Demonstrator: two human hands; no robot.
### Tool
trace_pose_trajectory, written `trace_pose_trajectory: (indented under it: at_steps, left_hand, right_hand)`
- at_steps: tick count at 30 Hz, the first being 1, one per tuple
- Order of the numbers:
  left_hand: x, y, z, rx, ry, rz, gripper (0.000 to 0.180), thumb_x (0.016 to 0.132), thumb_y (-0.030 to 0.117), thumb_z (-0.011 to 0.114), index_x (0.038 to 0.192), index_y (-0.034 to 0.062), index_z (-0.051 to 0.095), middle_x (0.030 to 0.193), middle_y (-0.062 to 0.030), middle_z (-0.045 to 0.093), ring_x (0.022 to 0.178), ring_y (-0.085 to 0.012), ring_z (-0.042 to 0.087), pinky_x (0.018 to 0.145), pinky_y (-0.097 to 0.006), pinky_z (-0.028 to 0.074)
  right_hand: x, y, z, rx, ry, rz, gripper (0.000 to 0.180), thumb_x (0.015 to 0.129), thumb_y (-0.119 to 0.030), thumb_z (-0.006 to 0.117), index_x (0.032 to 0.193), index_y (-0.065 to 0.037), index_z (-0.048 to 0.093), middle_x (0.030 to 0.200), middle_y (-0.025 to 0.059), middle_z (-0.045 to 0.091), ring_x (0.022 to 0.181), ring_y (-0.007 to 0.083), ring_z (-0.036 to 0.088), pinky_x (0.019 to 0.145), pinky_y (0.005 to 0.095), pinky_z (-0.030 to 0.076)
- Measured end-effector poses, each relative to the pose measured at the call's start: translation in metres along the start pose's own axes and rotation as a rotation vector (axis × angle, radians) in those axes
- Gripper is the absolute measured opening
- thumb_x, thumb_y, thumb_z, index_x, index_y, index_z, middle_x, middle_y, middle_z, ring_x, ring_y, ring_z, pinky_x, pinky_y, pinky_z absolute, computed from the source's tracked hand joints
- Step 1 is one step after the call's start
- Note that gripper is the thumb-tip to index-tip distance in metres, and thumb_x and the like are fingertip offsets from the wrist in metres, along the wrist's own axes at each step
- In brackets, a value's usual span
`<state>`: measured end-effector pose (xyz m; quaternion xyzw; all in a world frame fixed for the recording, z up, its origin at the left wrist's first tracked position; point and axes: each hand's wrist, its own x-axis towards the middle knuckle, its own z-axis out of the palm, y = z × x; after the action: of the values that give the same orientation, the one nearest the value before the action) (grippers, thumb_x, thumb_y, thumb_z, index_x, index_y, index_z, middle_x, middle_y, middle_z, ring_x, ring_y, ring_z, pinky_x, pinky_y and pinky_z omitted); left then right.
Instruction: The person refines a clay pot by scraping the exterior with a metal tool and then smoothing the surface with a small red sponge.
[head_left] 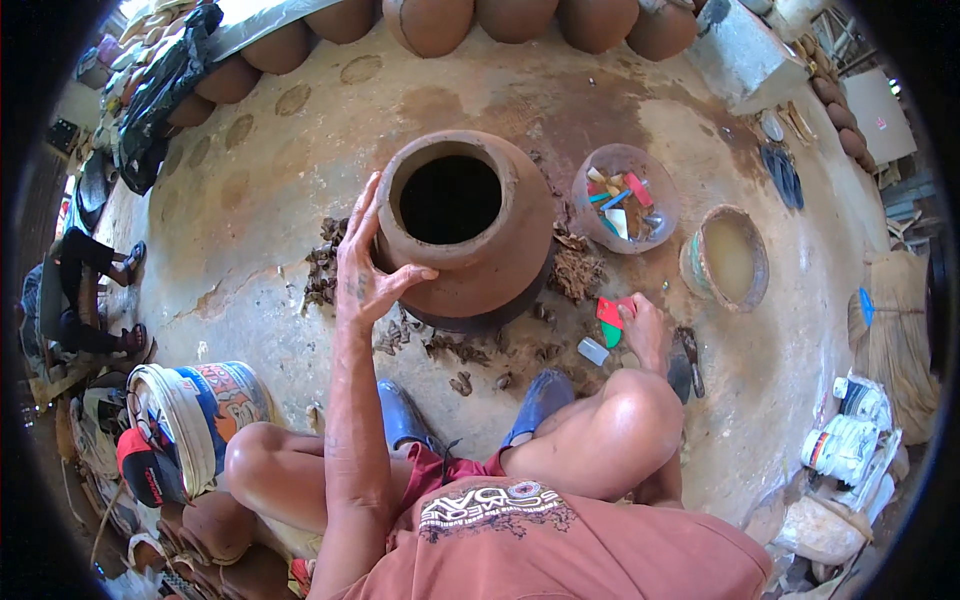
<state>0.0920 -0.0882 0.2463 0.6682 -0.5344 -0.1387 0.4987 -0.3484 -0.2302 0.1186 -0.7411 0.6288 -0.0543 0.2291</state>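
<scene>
A large round clay pot (525,225) with a wide dark mouth stands on the floor before me. Its upper part is reddish brown and its base is darker. My left hand (365,270) lies against the near-left of its shoulder and rim, fingers stretched up and thumb spread. Low to the right, my right hand (645,330) has its fingers closed at a flat red plastic piece (612,312). Beneath that piece shows a green plastic piece (610,335). A small clear plastic piece (593,350) lies beside them on the floor.
Clay scraps (578,270) ring the pot. A clear tub (655,175) of coloured pieces and a bucket of cloudy water (728,258) stand right. A dark-bladed tool (690,360) lies near my right knee. A white bucket (200,420) is left; round pots (430,22) line the back.
</scene>
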Motion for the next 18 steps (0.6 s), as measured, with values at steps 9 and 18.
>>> trace_pose_trajectory:
  at_steps: [9, 18]
  left_hand:
    - [-0.046, 0.025, 0.035, 0.368, 0.280, -0.012, 0.116, 0.072, 0.069, 0.089, 0.160, 0.0041, 0.049, 0.164, -0.0205, 0.050, 0.150, -0.0387, 0.048, 0.122, -0.052, 0.040]
    - [-0.042, -0.025, 0.013, -0.278, 0.345, -0.289, 0.084, 0.105, 0.066, 0.055, 0.167, 0.0116, 0.042, 0.168, -0.0126, 0.046, 0.146, -0.0290, 0.050, 0.116, -0.046, 0.042]
  right_hand:
    - [-0.019, 0.023, 0.049, -0.057, 0.031, 0.003, 0.025, 0.096, -0.029, 0.076, 0.103, -0.005, 0.072, 0.100, 0.0263, 0.075, 0.098, 0.0494, 0.072, 0.084, 0.0583, 0.055]
    - [-0.015, 0.042, 0.060, -0.038, -0.079, 0.028, 0.021, 0.094, -0.023, 0.074, 0.106, -0.006, 0.075, 0.104, 0.0248, 0.076, 0.101, 0.0481, 0.073, 0.088, 0.0577, 0.056]
